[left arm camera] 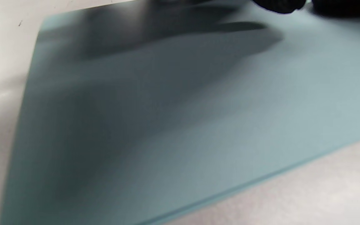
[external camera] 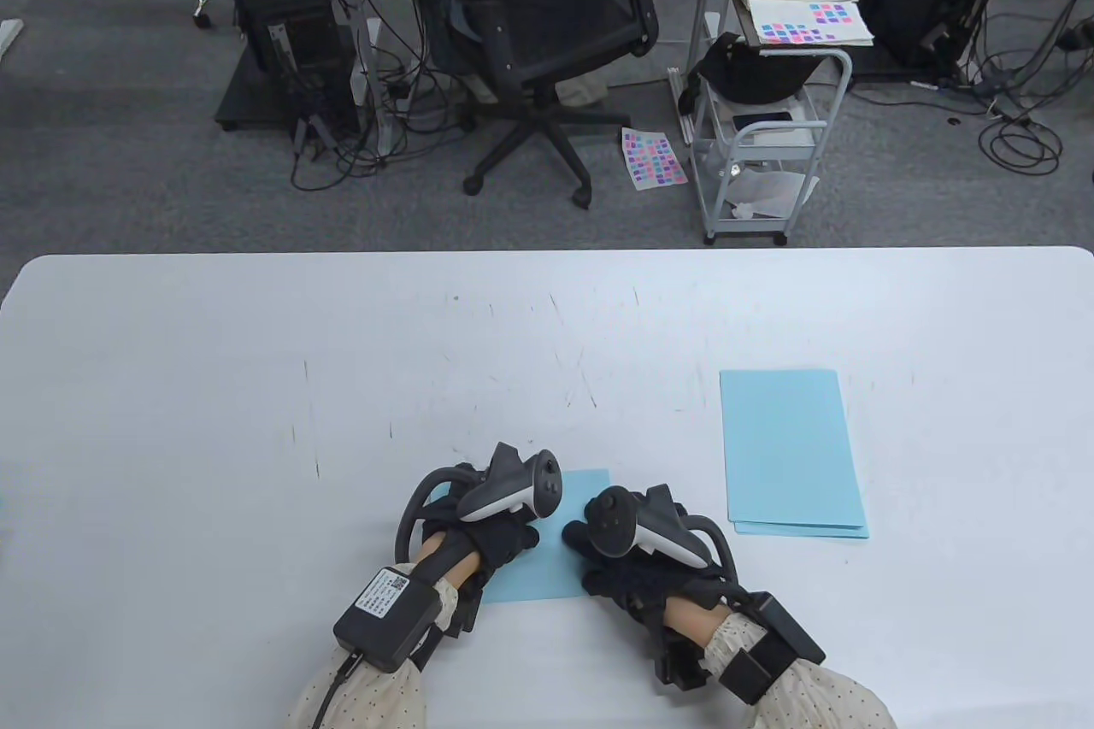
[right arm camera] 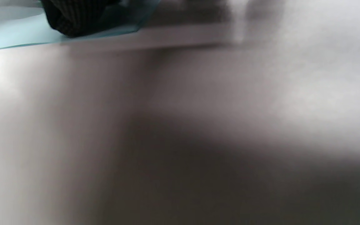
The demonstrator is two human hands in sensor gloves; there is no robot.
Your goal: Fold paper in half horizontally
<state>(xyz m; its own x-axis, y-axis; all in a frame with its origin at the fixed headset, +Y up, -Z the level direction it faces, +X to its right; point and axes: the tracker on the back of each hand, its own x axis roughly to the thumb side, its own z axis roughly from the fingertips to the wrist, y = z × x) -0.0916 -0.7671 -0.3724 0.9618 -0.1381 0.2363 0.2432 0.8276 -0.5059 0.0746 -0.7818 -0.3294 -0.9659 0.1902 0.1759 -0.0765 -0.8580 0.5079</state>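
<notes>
Paper [external camera: 547,562] lies half hidden under both hands [external camera: 491,537] [external camera: 620,562]; their finger posture perhaps flat, cannot tell.

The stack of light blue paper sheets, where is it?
In the table view, the stack of light blue paper sheets lies on the white table, right of both gloved hands.

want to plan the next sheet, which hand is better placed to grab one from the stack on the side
Right. The right hand rests on the near paper's right edge, on the same side as the blue stack. The left hand sits farther away and would have to cross over.
</notes>
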